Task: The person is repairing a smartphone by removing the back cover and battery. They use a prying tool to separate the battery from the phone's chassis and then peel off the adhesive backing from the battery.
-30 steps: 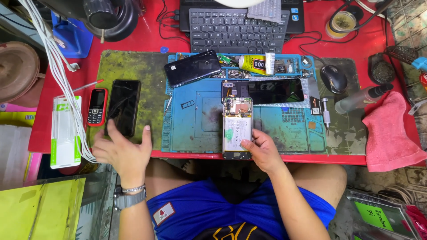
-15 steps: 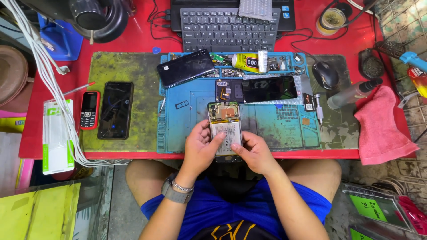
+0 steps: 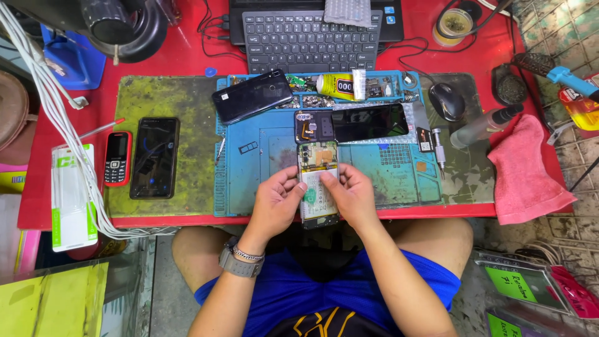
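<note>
Both hands are gripping an opened phone [image 3: 318, 181] with its back cover off, board and battery showing, at the near edge of the blue mat [image 3: 249, 181]. The left hand [image 3: 277, 203] is closing its fingers [image 3: 298, 185] on the phone's left edge, and the right hand [image 3: 352, 195] is clamping its fingers [image 3: 332, 187] on the right edge, thumbs pressing on the pale battery area. As a judgement, the step in hand is working on the battery region of the open handset; any next move is calling for steady, gentle pressure so the board does not flex.

Counting outward from the fingers: one removed back cover with screen [image 3: 352, 123] just beyond them, one dark phone [image 3: 251, 95] further off, one black phone [image 3: 155, 157] and one small red keypad phone [image 3: 116, 158] well left, one glue tube [image 3: 337, 85], one mouse [image 3: 448, 101], one keyboard [image 3: 309, 40], one pink cloth [image 3: 521, 178] on the red bench [image 3: 187, 59].
</note>
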